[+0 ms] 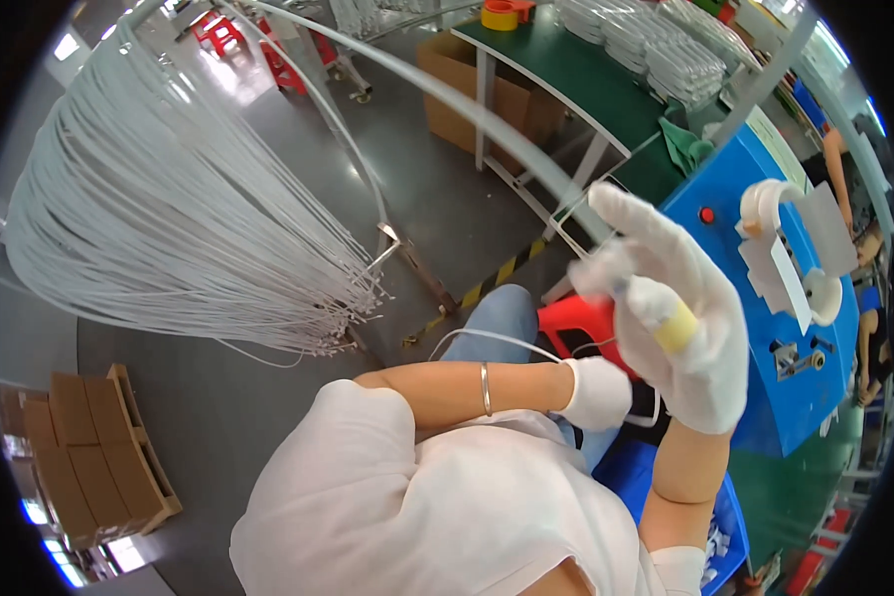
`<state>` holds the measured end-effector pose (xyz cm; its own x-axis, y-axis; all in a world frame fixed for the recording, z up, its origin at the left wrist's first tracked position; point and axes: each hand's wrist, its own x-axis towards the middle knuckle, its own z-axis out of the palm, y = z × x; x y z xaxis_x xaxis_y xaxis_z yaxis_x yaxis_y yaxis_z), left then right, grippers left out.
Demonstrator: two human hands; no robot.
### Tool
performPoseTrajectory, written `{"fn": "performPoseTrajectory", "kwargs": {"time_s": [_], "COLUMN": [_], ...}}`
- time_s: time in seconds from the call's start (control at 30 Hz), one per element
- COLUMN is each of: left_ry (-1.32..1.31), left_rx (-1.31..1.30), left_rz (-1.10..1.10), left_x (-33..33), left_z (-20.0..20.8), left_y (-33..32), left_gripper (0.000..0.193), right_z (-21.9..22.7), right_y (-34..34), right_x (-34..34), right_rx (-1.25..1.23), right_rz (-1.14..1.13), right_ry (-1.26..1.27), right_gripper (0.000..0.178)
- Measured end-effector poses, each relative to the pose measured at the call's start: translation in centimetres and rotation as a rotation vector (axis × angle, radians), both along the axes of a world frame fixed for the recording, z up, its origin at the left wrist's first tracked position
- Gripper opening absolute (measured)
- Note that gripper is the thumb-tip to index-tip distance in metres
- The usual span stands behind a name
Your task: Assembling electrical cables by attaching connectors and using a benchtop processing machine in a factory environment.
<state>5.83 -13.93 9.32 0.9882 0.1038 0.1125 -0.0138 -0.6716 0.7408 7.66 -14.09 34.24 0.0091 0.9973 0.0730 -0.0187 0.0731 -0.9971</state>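
Where a white cable (497,334) arcs over our jeans-clad left knee (502,306), its right end runs up to the cuff of our gloved left hand (598,394). We see mostly the back of that glove, with its fingers hidden, so we cannot tell whether it grips the cable. Our right hand (680,308), also in a white glove, is held up just to the right and farther from us; one finger is stretched out, the others are bent and partly blurred, and yellow tape (676,328) is wrapped around one of them. Whether anything is pinched in its fingertips, we cannot tell.

Between and behind our hands we see part of a red plastic stool (578,323). Right of our right hand stands a blue machine (765,397) with a red button (706,215) and a metal fitting (798,362) on its top. Near us on the right, a blue bin (733,502) holds small white pieces.

To our left, a large sheaf of white cables (159,219) hangs on a tubular rack (387,236), and nearer on that side cardboard boxes (84,467) are stacked against a wooden pallet (147,447). Far off to the right, a green counter (556,65) carries bundled white cords (666,50), with a carton (452,99) beneath. A co-worker's arm (837,174) shows at the far right edge.
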Motion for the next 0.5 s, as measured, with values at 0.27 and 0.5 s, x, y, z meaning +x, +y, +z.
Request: {"fn": "performPoseTrajectory", "kwargs": {"time_s": [0.27, 0.5], "left_ry": [-0.894, -0.930], "left_rx": [-0.612, -1.054], "left_rz": [0.190, -0.120], "left_x": [-6.2, -10.6], "left_z": [20.5, 16.6], "left_y": [8.7, 12.4], "left_gripper": [0.025, 0.035], "right_z": [-8.5, -15.5], "right_y": [-13.7, -25.5], "right_x": [16.3, 19.0], "right_rx": [-0.060, 0.419], "right_rz": [-0.210, -0.301], "right_ry": [0.217, 0.903], "right_gripper": [0.038, 0.078]}}
